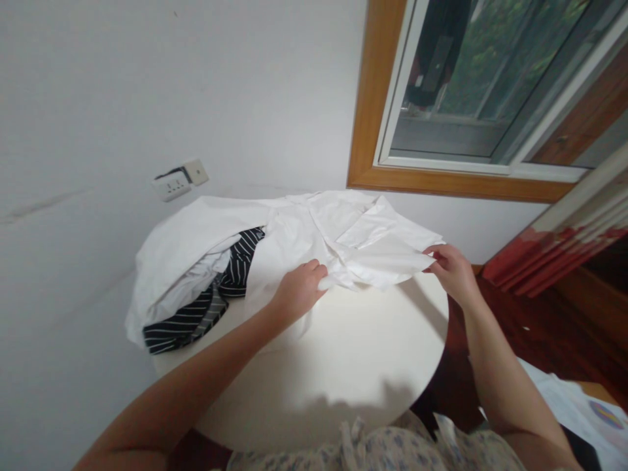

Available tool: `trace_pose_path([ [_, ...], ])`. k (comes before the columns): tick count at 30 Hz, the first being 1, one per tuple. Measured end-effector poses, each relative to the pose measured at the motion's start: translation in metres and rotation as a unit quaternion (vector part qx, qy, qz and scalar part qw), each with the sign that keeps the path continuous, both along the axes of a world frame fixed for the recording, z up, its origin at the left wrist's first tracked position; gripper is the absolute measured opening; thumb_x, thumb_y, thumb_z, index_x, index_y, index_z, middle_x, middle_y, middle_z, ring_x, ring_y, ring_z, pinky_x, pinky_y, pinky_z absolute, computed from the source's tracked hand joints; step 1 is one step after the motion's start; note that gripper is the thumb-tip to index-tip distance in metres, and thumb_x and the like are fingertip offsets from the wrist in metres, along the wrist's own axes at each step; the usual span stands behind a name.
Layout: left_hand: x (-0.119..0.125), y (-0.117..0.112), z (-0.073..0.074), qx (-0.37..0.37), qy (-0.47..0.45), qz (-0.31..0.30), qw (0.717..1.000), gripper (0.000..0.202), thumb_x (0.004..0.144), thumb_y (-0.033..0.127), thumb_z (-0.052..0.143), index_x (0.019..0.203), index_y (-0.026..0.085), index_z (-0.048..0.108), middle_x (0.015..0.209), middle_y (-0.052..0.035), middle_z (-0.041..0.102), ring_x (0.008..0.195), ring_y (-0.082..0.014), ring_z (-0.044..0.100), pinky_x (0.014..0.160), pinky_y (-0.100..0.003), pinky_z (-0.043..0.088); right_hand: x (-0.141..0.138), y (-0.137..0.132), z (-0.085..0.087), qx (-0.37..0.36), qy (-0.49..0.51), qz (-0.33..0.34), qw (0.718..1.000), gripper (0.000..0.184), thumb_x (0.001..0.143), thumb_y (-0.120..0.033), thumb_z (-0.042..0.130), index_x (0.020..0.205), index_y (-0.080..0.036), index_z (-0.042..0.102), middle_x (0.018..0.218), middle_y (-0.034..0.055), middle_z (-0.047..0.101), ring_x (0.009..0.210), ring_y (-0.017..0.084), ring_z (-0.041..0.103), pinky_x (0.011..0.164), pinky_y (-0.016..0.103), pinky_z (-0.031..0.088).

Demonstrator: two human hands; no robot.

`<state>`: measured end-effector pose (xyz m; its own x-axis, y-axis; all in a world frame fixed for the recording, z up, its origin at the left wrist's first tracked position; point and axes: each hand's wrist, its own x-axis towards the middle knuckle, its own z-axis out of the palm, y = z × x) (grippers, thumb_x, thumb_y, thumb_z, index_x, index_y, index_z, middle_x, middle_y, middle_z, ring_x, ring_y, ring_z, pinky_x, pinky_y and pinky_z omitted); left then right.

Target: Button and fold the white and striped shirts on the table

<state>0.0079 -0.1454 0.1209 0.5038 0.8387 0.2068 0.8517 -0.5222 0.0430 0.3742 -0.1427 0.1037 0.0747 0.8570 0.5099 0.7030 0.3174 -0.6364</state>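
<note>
A white garment (373, 229), which looks like a shirt, lies loosely spread over the far half of a round white table (363, 347). My left hand (300, 288) is closed on its near edge at the middle. At the right end, my right hand (444, 265) pinches a corner between thumb and fingers, lifted a little off the table. Between my hands the near edge runs fairly taut. To the left, more white cloth (196, 229) is heaped over black fabric with white stripes (240, 261); where one piece ends and the other begins is hard to tell.
Behind the table is a white wall with a socket (171, 186). A wood-framed window (363, 176) is at the upper right, beside a red and white curtain (530, 255). White items, perhaps bags or papers (574, 412), lie low on the right over a dark red floor.
</note>
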Motion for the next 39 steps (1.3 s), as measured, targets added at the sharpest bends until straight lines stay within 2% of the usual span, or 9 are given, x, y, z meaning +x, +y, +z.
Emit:
trace_pose_path([
  [3, -0.002, -0.001, 0.02, -0.007, -0.055, -0.027, 0.998, 0.022, 0.089, 0.027, 0.05, 0.106, 0.018, 0.06, 0.102, -0.0056, 0.061, 0.089, -0.0181, 0.059, 0.08, -0.029, 0.046, 0.007, 0.001, 0.012, 0.029, 0.068, -0.029, 0.997, 0.023, 0.077, -0.023, 0.054, 0.096, -0.021, 0.067, 0.097, 0.007, 0.051, 0.069, 0.014, 0.057, 0.054, 0.031, 0.059],
  [5, -0.004, -0.006, 0.023, -0.049, -0.068, -0.107, 0.991, 0.023, 0.09, 0.028, 0.047, 0.106, 0.02, 0.062, 0.102, -0.0051, 0.063, 0.093, -0.0179, 0.06, 0.083, -0.027, 0.045, 0.014, 0.001, 0.014, 0.021, 0.058, -0.04, 0.997, 0.023, 0.076, -0.021, 0.054, 0.093, -0.021, 0.069, 0.098, 0.0082, 0.05, 0.067, 0.014, 0.057, 0.053, 0.031, 0.058],
  [8, -0.009, -0.015, 0.011, -0.173, -0.046, -0.247, 0.952, 0.024, 0.09, 0.032, 0.048, 0.106, 0.024, 0.065, 0.099, -0.0029, 0.065, 0.09, -0.0165, 0.062, 0.08, -0.025, 0.045, 0.027, 0.001, 0.002, -0.071, -0.094, 0.005, 0.993, 0.024, 0.071, -0.013, 0.053, 0.081, -0.02, 0.073, 0.086, 0.0071, 0.052, 0.066, 0.016, 0.058, 0.061, 0.034, 0.058],
  [10, -0.013, -0.018, 0.001, -0.217, -0.047, -0.277, 0.935, 0.025, 0.09, 0.03, 0.048, 0.106, 0.024, 0.066, 0.098, -0.0032, 0.066, 0.088, -0.0161, 0.062, 0.079, -0.024, 0.045, 0.032, -0.001, -0.011, -0.129, -0.217, 0.051, 0.966, 0.026, 0.068, -0.009, 0.055, 0.08, -0.021, 0.075, 0.082, 0.0071, 0.055, 0.074, 0.019, 0.06, 0.075, 0.038, 0.055],
  [18, -0.026, -0.014, -0.017, -0.179, -0.163, -0.184, 0.953, 0.021, 0.092, 0.024, 0.042, 0.104, 0.02, 0.058, 0.087, -0.0021, 0.062, 0.077, -0.014, 0.057, 0.073, -0.025, 0.043, -0.005, -0.014, -0.034, -0.015, -0.335, 0.125, 0.934, 0.063, 0.069, -0.009, 0.062, 0.13, -0.024, 0.055, 0.136, 0.0127, 0.049, 0.129, 0.032, 0.041, 0.101, 0.05, 0.038],
  [22, -0.031, -0.024, -0.022, -0.07, -0.224, -0.089, 0.968, 0.018, 0.092, 0.02, 0.037, 0.105, 0.017, 0.05, 0.086, -0.0028, 0.055, 0.073, -0.0139, 0.053, 0.07, -0.026, 0.045, -0.029, -0.022, -0.032, 0.021, -0.291, 0.205, 0.934, 0.04, 0.081, -0.014, 0.054, 0.119, -0.023, 0.062, 0.124, 0.0109, 0.06, 0.116, 0.026, 0.054, 0.095, 0.042, 0.044],
  [29, -0.025, -0.059, -0.03, 0.03, -0.02, -0.126, 0.991, 0.025, 0.088, 0.013, 0.039, 0.099, 0.016, 0.061, 0.124, -0.0138, 0.051, 0.104, -0.0229, 0.052, 0.088, -0.035, 0.046, -0.043, -0.023, -0.018, 0.0, -0.181, 0.212, 0.96, 0.02, 0.092, -0.027, 0.05, 0.094, -0.021, 0.069, 0.092, 0.0071, 0.07, 0.088, 0.019, 0.064, 0.08, 0.032, 0.049],
  [34, -0.013, -0.074, -0.041, 0.005, 0.038, -0.144, 0.989, 0.035, 0.087, 0.039, 0.054, 0.111, 0.015, 0.06, 0.14, -0.0132, 0.047, 0.106, -0.0278, 0.052, 0.086, -0.04, 0.048, -0.066, -0.032, -0.018, -0.061, -0.282, 0.299, 0.909, 0.036, 0.082, -0.018, 0.06, 0.117, -0.023, 0.064, 0.109, 0.0078, 0.065, 0.101, 0.021, 0.059, 0.086, 0.032, 0.047],
  [39, -0.016, -0.073, -0.04, -0.008, 0.045, -0.123, 0.991, 0.037, 0.085, 0.033, 0.058, 0.116, 0.014, 0.059, 0.141, -0.0122, 0.048, 0.108, -0.0259, 0.053, 0.09, -0.04, 0.046, -0.091, -0.026, -0.039, -0.021, -0.341, 0.302, 0.89, 0.033, 0.082, -0.017, 0.06, 0.115, -0.018, 0.065, 0.106, 0.0115, 0.063, 0.099, 0.023, 0.056, 0.087, 0.036, 0.047],
])
